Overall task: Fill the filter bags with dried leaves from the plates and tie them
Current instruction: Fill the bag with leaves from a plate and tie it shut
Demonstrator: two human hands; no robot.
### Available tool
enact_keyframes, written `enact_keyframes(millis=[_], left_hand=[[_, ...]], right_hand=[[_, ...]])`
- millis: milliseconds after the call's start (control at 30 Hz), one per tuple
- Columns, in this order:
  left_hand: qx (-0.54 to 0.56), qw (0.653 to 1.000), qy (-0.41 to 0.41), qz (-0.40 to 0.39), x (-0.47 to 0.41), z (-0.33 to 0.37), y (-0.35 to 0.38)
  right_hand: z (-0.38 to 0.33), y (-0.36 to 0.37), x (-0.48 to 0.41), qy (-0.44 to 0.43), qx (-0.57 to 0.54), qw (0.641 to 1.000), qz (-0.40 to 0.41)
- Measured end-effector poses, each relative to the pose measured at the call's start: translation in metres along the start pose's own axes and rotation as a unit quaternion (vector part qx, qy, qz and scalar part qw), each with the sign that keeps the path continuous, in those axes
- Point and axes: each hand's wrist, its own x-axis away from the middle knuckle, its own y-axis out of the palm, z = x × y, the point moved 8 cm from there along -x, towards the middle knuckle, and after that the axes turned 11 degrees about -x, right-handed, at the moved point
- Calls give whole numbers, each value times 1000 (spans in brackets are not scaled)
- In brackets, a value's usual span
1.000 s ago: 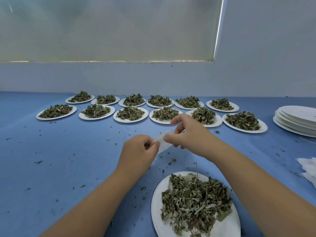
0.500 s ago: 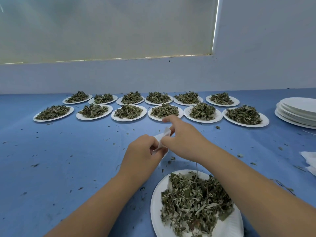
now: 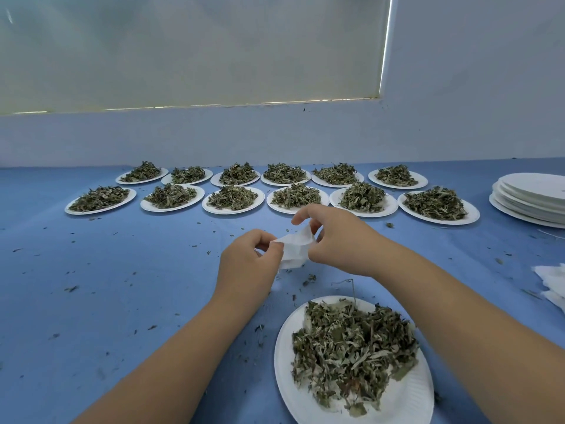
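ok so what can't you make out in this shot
Head view:
filter bag: left hand and right hand pinch and cover its edges; contents unclear.
white pile: cut off by the right edge.
stack of empty plates: cut off by the right edge; count unclear.

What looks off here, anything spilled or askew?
Leaf crumbs lie scattered over the blue tablecloth, off the plates, densest beside the near plate and below the filter bag held by left hand and right hand. A thin stem sticks up from that plate's pile. The far plates sit in tidy rows.
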Motion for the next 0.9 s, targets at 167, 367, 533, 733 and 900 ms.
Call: enact_keyframes(millis=[167,367,533,733,900], left_hand=[[-111,992,50,-12,4,10,7],[151,975,-143,-82,7,-9,19],[231,951,-173,-108,9,-10,27],[196,968,-139,-77,6,-12,24],[-52,998,43,4,-2,15,6]], right_hand=[[-10,-2,2,-24,-17,1000,-3],[-6,-13,-1,-27,-61,998,18],[-2,-8,-1,-39,-44,998,-4],[-1,-4,3,-42,1,998,-43],[10,-12,5,6,10,998,-65]])
